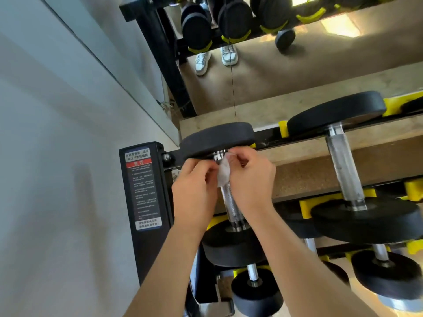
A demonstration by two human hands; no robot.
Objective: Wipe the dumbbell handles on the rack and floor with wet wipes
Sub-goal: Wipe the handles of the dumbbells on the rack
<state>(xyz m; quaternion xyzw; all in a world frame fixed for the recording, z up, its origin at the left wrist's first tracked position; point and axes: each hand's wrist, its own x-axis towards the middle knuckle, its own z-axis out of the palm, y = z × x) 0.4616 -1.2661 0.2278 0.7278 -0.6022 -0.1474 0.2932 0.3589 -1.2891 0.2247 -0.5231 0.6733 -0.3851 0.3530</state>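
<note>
Fingers (203, 167) of the left hand (194, 193) curl at frame centre, pinching a thin, crumpled white wet wipe (223, 173) against the knurled chrome dumbbell handle (230, 203). The right hand (250, 179) pinches the wipe's other edge. Further right, a second dumbbell (343, 170) with round matte-black heads rests in yellow cradles (283, 129).

Warning label (143, 188), wall mirror (297, 72), reflected sneakers (202, 61)
</note>
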